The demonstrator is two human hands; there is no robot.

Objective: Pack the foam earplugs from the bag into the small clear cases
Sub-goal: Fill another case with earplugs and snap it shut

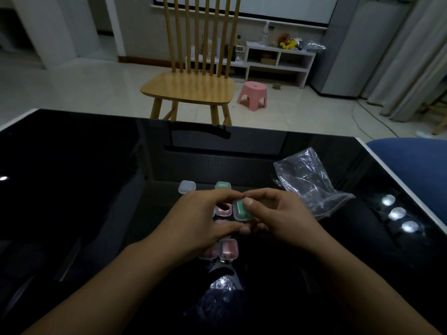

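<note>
A small clear case with green earplugs (242,212) is held just above the black table between both hands. My right hand (278,218) pinches it with the thumb on top and the index finger at its far edge. My left hand (203,221) grips its left side with curled fingertips. Beside it lies a case with pink earplugs (223,210). Two more pink-filled cases (228,249) lie near my left wrist. Farther back stand an empty clear case (186,186) and a green-filled case (222,185). The clear zip bag (309,180) lies crumpled at the right.
The glossy black table (72,189) has a white edge at the left and right. A wooden chair (193,88) stands behind its far edge, with a pink stool (252,94) on the floor beyond. A blue seat (416,160) is at the right.
</note>
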